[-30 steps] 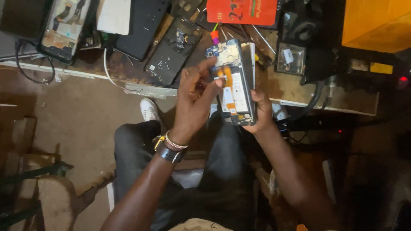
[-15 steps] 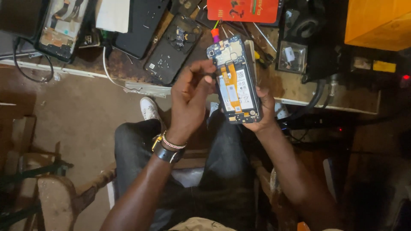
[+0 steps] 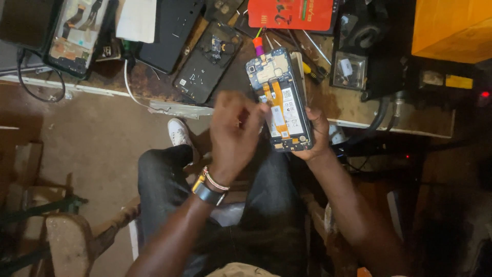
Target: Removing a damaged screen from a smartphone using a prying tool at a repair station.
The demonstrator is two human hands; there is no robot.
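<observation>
One opened phone (image 3: 281, 102), back cover off, stood upright in the right hand (image 3: 316, 134), fingers wrapped behind it and clamping its edges. Left hand (image 3: 233, 134) fingers, blurred, were bunched against its left edge. Beyond the fingertips, three more phone bodies crowded the bench (image 3: 353, 107); open room lay below the hands.

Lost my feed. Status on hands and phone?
Right hand holds opened phone, back cover off. Left hand, fingertips at its left edge. Nothing between them.

opened phone (image 3: 281, 100) | back off, board and orange flex showing | upright, held above lap
</observation>
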